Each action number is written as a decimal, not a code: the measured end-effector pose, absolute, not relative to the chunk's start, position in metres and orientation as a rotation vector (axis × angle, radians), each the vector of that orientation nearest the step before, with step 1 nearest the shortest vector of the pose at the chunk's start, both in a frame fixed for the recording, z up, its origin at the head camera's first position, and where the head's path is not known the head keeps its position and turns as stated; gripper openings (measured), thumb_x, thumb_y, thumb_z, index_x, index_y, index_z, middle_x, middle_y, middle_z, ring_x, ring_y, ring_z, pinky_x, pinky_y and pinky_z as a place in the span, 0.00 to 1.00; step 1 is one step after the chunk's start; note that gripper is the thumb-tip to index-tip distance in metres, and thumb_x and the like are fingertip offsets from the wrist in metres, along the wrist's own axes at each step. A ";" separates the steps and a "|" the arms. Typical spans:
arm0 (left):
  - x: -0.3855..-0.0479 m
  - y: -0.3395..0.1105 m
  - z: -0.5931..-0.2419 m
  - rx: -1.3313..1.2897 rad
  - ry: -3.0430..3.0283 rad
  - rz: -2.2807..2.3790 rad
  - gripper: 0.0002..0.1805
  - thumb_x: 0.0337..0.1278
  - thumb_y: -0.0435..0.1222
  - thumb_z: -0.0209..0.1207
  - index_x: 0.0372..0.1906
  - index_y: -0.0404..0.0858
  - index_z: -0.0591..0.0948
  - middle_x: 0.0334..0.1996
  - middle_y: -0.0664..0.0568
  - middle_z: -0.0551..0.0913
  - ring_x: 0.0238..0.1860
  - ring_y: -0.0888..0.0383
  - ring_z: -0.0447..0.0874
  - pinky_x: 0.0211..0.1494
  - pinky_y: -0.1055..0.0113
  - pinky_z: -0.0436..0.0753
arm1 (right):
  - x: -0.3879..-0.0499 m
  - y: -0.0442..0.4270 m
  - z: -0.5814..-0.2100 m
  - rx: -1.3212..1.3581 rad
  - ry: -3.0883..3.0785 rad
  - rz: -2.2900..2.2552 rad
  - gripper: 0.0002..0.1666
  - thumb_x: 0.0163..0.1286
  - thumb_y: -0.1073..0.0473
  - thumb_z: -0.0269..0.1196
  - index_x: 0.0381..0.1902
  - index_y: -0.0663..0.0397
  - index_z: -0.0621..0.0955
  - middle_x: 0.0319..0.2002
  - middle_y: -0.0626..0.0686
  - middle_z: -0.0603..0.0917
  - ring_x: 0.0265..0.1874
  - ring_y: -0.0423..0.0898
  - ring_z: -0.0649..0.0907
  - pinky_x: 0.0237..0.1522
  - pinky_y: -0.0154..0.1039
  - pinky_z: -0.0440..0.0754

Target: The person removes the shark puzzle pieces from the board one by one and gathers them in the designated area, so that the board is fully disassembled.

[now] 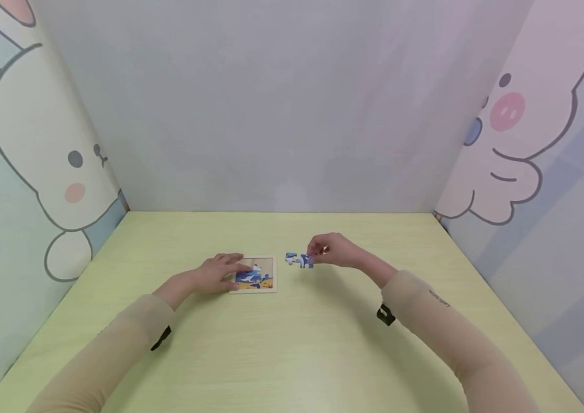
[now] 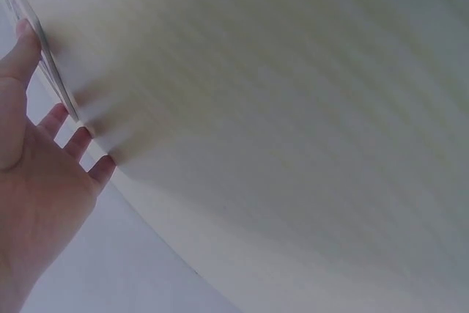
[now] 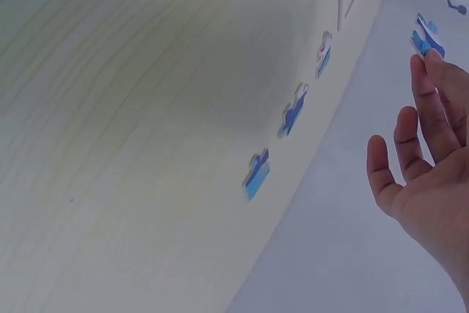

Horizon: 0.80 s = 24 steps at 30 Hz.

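Observation:
A square light-framed puzzle board (image 1: 253, 291) with a blue and sandy picture lies on the table. My left hand (image 1: 214, 274) rests on its left side, fingers spread; in the left wrist view this hand (image 2: 44, 188) has its thumb on the board (image 2: 45, 56) and fingertips at the edge and table. Right of the board, my right hand (image 1: 338, 250) pinches a blue-and-white puzzle piece (image 1: 306, 261). The right wrist view shows the piece (image 3: 429, 36) between thumb and index finger of the right hand (image 3: 443, 144), raised off the table, other fingers loosely bent.
Several loose things lie near the hands: in the right wrist view, three puzzle pieces (image 3: 256, 174) form a spaced row on the table. One piece (image 1: 291, 258) shows beside the board in the head view. Walls with cartoon animals border the pale yellow table (image 1: 271, 355).

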<state>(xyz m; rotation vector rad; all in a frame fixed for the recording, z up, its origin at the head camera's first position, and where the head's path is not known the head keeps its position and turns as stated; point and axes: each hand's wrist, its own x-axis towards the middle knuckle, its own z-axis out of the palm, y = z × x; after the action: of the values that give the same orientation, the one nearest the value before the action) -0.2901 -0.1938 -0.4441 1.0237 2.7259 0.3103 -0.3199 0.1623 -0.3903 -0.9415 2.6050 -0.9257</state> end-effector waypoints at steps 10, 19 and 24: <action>-0.290 -0.194 -0.443 1.023 2.730 0.316 0.30 0.64 0.48 0.54 0.70 0.50 0.64 0.72 0.38 0.52 0.70 0.33 0.50 0.63 0.32 0.57 | -0.321 0.208 -0.393 -0.918 2.578 -0.886 0.06 0.62 0.59 0.66 0.37 0.50 0.81 0.33 0.46 0.82 0.34 0.43 0.79 0.43 0.38 0.80; -0.290 -0.195 -0.444 1.009 2.726 0.323 0.30 0.64 0.48 0.54 0.70 0.51 0.64 0.73 0.39 0.52 0.70 0.34 0.50 0.63 0.33 0.56 | -0.323 0.231 -0.406 -0.884 2.558 -0.857 0.06 0.63 0.58 0.65 0.37 0.51 0.80 0.33 0.46 0.82 0.35 0.42 0.79 0.45 0.40 0.79; -0.292 -0.196 -0.447 1.007 2.723 0.319 0.30 0.64 0.48 0.55 0.70 0.51 0.64 0.73 0.40 0.52 0.70 0.34 0.49 0.64 0.33 0.56 | -0.326 0.238 -0.417 -0.856 2.555 -0.844 0.06 0.63 0.58 0.65 0.37 0.51 0.80 0.32 0.46 0.81 0.34 0.42 0.78 0.43 0.38 0.78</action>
<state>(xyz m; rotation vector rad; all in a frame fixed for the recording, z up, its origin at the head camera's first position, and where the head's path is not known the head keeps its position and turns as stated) -0.2918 -0.1958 -0.4468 1.0073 2.7231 0.3190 -0.3259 0.2380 -0.4168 -0.8558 2.5554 -0.8438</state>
